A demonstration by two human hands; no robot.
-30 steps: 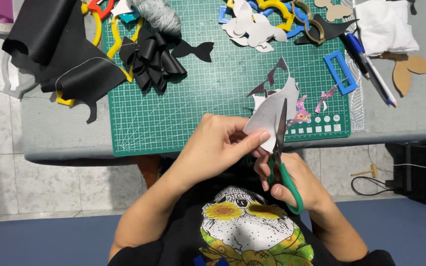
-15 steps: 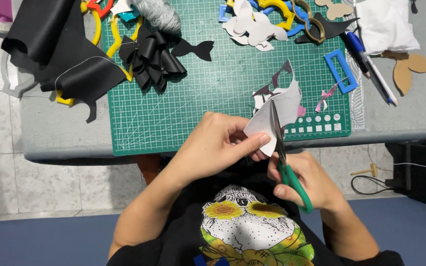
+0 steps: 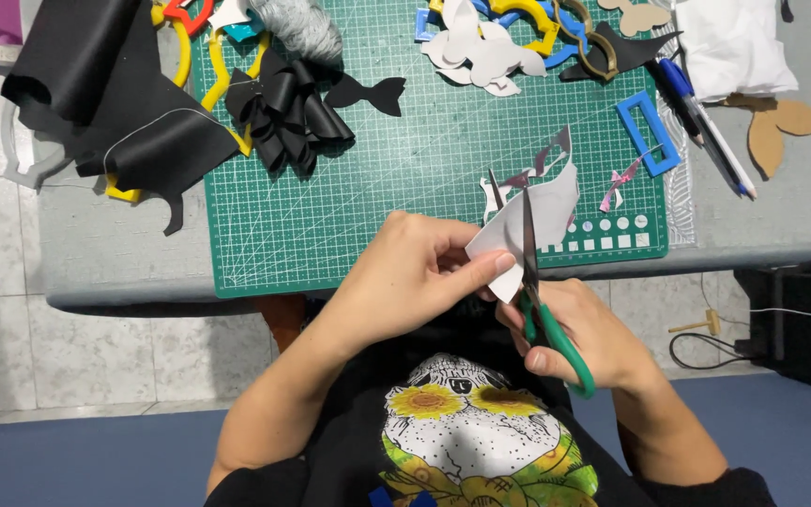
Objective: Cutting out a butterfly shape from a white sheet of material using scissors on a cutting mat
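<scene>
Over the bench's near edge, the left hand (image 3: 405, 282) pinches a white paper piece (image 3: 527, 225) while the right hand (image 3: 584, 333), its grip clamped on green-handled scissors (image 3: 542, 300), has the blades through it.

On your green cutting mat (image 3: 349, 216) lie a black ribbon bow (image 3: 285, 111), a black fish-tail cutout (image 3: 366, 93) and a blue rectangular frame (image 3: 648, 132); black cloth (image 3: 96, 94) spreads at the left.

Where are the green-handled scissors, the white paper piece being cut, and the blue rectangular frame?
green-handled scissors (image 3: 556, 340): head view, on the green handle in the right hand.
white paper piece (image 3: 551, 205): head view, on its upper white area.
blue rectangular frame (image 3: 633, 124): head view, on its left side bar.
</scene>
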